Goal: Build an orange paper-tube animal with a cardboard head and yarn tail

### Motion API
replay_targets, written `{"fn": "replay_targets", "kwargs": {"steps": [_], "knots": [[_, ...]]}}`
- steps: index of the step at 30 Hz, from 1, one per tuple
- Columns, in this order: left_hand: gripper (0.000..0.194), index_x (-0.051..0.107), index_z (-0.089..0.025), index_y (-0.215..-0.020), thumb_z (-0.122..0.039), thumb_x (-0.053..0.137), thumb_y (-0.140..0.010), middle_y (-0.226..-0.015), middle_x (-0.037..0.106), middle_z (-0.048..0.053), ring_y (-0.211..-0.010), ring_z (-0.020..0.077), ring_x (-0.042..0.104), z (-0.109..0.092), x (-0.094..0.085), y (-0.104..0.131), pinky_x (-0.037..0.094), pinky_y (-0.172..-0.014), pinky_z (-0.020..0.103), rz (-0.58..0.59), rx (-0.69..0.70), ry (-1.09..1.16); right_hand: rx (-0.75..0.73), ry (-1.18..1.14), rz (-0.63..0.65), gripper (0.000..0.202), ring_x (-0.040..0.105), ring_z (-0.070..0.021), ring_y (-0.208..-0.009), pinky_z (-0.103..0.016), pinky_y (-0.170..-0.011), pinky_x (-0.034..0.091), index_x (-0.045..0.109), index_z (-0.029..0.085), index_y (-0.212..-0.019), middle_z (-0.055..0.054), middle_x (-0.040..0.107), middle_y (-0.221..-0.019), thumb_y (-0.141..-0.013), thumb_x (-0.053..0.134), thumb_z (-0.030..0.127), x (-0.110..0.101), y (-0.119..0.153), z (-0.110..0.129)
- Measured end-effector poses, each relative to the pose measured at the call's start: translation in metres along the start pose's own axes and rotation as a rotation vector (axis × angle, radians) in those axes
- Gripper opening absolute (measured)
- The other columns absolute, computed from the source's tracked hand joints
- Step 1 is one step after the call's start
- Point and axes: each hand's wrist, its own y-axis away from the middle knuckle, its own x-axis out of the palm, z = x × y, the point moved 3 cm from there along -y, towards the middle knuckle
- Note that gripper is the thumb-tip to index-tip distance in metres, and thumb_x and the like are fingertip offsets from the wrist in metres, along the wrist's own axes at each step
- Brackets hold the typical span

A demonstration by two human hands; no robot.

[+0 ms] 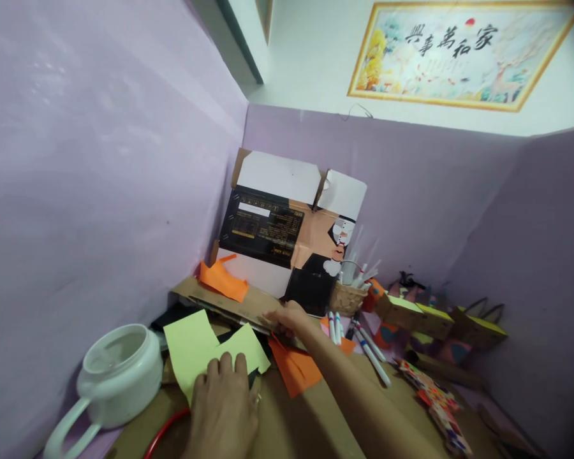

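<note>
My left hand [227, 398] lies over the lower part of a cut yellow-green paper [189, 341], its fingertips bent onto the sheet. My right hand [291, 317] reaches farther forward, its fingers closed on the right end of a flat brown cardboard piece [220, 299]. An orange paper scrap [224, 279] rests on that cardboard, and another orange paper [295, 368] lies below my right wrist. Part of a red curved handle [165, 433] shows left of my left hand. The left fingers' undersides are hidden.
A white handled pot [119, 376] stands at the left. An unfolded printed box [268, 223] leans against the back wall. To its right are a woven basket [348, 299], several markers [373, 357], cardboard crafts [414, 315] and a colourful patterned strip [433, 398].
</note>
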Motion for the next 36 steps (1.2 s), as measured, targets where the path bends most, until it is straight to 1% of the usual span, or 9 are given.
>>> {"fn": "replay_targets", "kwargs": {"steps": [3, 9, 15, 19, 25, 29, 32, 34, 36], "knots": [[0.032, 0.062, -0.011, -0.105, -0.018, 0.045, -0.078, -0.096, 0.062, 0.016, -0.092, 0.0323, 0.055, -0.001, 0.003, -0.001, 0.037, -0.078, 0.045, 0.095, 0.006, -0.001, 0.081, -0.184, 0.09, 0.026, 0.06, -0.0177, -0.088, -0.037, -0.075, 0.051, 0.055, 0.015, -0.109, -0.006, 0.059, -0.107, -0.088, 0.052, 0.029, 0.01, -0.005, 0.009], [0.029, 0.064, -0.011, -0.097, -0.018, 0.043, -0.078, -0.091, 0.064, 0.017, -0.09, 0.0334, 0.056, 0.001, 0.005, 0.003, 0.037, -0.078, 0.046, 0.079, 0.03, 0.006, 0.076, -0.606, 0.205, 0.028, 0.059, -0.0193, -0.092, -0.039, -0.076, 0.051, 0.053, 0.015, -0.113, -0.008, 0.057, -0.112, -0.087, 0.052, 0.028, 0.011, 0.003, 0.024], [0.03, 0.064, -0.008, -0.098, -0.012, 0.044, -0.075, -0.092, 0.063, 0.019, -0.087, 0.0345, 0.057, 0.0, 0.011, 0.003, 0.04, -0.074, 0.047, 0.098, 0.079, -0.01, -0.035, -0.908, 0.205, 0.02, 0.062, -0.0152, -0.081, -0.032, -0.068, 0.053, 0.056, 0.013, -0.104, -0.005, 0.061, -0.101, -0.088, 0.053, 0.024, -0.009, 0.004, 0.045], [0.042, 0.06, -0.006, -0.108, -0.006, 0.053, -0.066, -0.099, 0.061, 0.02, -0.092, 0.0347, 0.055, -0.014, 0.019, 0.005, 0.042, -0.076, 0.047, 0.201, 0.213, 0.032, -0.11, -0.987, 0.138, 0.013, 0.062, -0.0099, -0.071, -0.023, -0.066, 0.054, 0.057, 0.011, -0.082, -0.001, 0.063, -0.079, -0.085, 0.048, 0.003, -0.025, 0.004, 0.042], [0.03, 0.062, -0.007, -0.103, -0.007, 0.044, -0.079, -0.105, 0.061, 0.023, -0.104, 0.0348, 0.052, -0.044, 0.034, 0.02, 0.041, -0.083, 0.048, 0.418, 0.561, 0.153, -0.194, -0.822, -0.017, 0.017, 0.063, -0.0126, -0.065, -0.025, -0.068, 0.055, 0.054, 0.015, -0.07, -0.003, 0.062, -0.068, -0.077, 0.051, -0.001, -0.023, 0.007, 0.01], [0.031, 0.059, -0.008, -0.109, -0.012, 0.046, -0.081, -0.107, 0.06, 0.022, -0.103, 0.0361, 0.053, -0.038, 0.02, 0.02, 0.042, -0.081, 0.05, 0.364, 0.441, 0.19, -0.305, -0.524, -0.226, 0.01, 0.062, -0.023, -0.085, -0.039, -0.078, 0.051, 0.055, 0.016, -0.079, -0.008, 0.062, -0.08, -0.073, 0.057, 0.008, -0.018, 0.017, 0.001], [0.031, 0.059, -0.011, -0.108, -0.016, 0.048, -0.08, -0.108, 0.06, 0.019, -0.101, 0.0356, 0.054, -0.031, 0.006, 0.018, 0.042, -0.081, 0.05, 0.331, 0.339, 0.223, -0.469, -0.242, -0.387, 0.021, 0.048, -0.0287, -0.11, -0.045, -0.097, 0.034, 0.056, 0.016, -0.093, -0.012, 0.056, -0.103, -0.073, 0.056, 0.012, -0.014, 0.03, 0.012], [0.029, 0.061, -0.011, -0.104, -0.016, 0.046, -0.079, -0.104, 0.061, 0.018, -0.096, 0.0346, 0.056, -0.028, 0.0, 0.018, 0.043, -0.079, 0.049, 0.326, 0.3, 0.237, -0.593, -0.056, -0.394, 0.019, 0.044, -0.0287, -0.113, -0.045, -0.1, 0.028, 0.058, 0.016, -0.095, -0.012, 0.055, -0.107, -0.077, 0.05, 0.016, -0.004, 0.037, 0.026], [0.028, 0.061, -0.011, -0.101, -0.014, 0.044, -0.079, -0.101, 0.063, 0.016, -0.092, 0.0332, 0.059, -0.025, -0.003, 0.017, 0.044, -0.075, 0.046, 0.313, 0.275, 0.258, -0.715, 0.119, -0.319, 0.019, 0.047, -0.0262, -0.108, -0.04, -0.097, 0.031, 0.06, 0.017, -0.094, -0.01, 0.058, -0.104, -0.078, 0.051, 0.021, 0.011, 0.043, 0.04]]}}
